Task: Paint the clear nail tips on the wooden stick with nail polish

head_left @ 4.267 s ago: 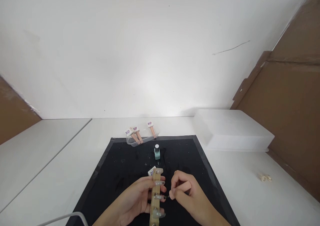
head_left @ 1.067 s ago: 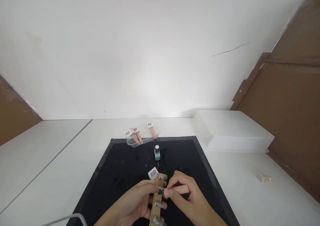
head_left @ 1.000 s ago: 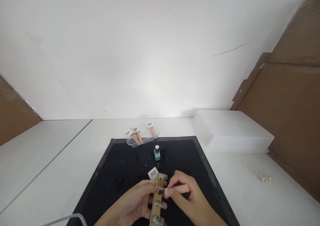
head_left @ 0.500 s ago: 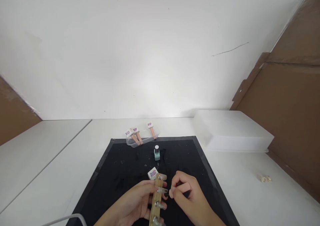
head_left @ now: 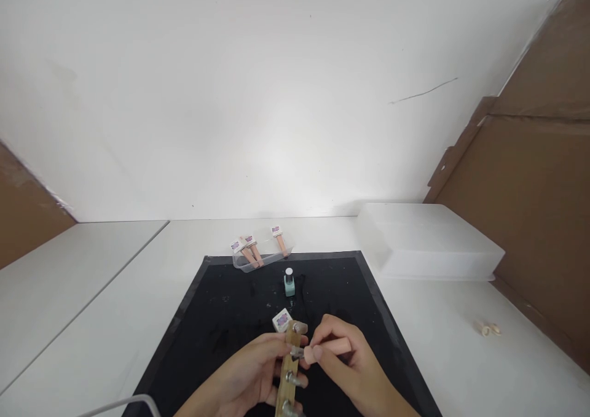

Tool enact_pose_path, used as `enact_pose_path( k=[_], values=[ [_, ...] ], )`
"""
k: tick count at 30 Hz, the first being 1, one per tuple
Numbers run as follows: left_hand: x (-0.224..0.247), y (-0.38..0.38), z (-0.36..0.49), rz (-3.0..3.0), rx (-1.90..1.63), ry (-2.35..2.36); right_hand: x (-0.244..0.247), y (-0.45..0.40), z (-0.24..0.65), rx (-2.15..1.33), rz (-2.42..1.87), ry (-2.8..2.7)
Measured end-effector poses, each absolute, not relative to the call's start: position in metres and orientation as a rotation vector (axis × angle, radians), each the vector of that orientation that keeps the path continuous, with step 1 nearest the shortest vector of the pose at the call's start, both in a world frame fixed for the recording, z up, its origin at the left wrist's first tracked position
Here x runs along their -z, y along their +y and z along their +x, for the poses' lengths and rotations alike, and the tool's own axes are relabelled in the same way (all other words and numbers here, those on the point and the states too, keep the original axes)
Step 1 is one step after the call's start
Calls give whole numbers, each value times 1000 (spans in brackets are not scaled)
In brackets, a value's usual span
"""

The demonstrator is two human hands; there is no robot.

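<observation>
Two pinch grips: left hand (head_left: 259,363) on wooden strip (head_left: 290,364), likely light, stiff, best held by edges; right hand (head_left: 354,371) on pink handle (head_left: 338,346), probably slick.

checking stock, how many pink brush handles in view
4: one pink brush handle in the right hand, two in the clear tray at left, one there at right; more may be hidden.

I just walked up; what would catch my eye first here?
Probably the bottom centre: the bare left hand holds a pale wooden strip with translucent nail-shaped tips, and the bare right hand a pink stick-shaped handle. Beyond them, a small mint-green bottle stands on the flat black mat.
</observation>
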State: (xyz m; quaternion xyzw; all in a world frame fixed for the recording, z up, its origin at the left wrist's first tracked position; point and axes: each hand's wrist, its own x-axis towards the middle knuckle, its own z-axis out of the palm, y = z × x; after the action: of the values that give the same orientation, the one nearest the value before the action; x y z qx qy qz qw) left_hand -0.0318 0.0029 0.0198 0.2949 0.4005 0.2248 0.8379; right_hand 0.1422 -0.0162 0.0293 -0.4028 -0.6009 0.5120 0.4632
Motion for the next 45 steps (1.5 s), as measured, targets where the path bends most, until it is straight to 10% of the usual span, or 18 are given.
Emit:
enact_pose_path(
  k=[45],
  values=[
    [-23, 4, -31, 631, -486, 828, -26, -12, 143, -1339, -1191, -1338]
  ],
)
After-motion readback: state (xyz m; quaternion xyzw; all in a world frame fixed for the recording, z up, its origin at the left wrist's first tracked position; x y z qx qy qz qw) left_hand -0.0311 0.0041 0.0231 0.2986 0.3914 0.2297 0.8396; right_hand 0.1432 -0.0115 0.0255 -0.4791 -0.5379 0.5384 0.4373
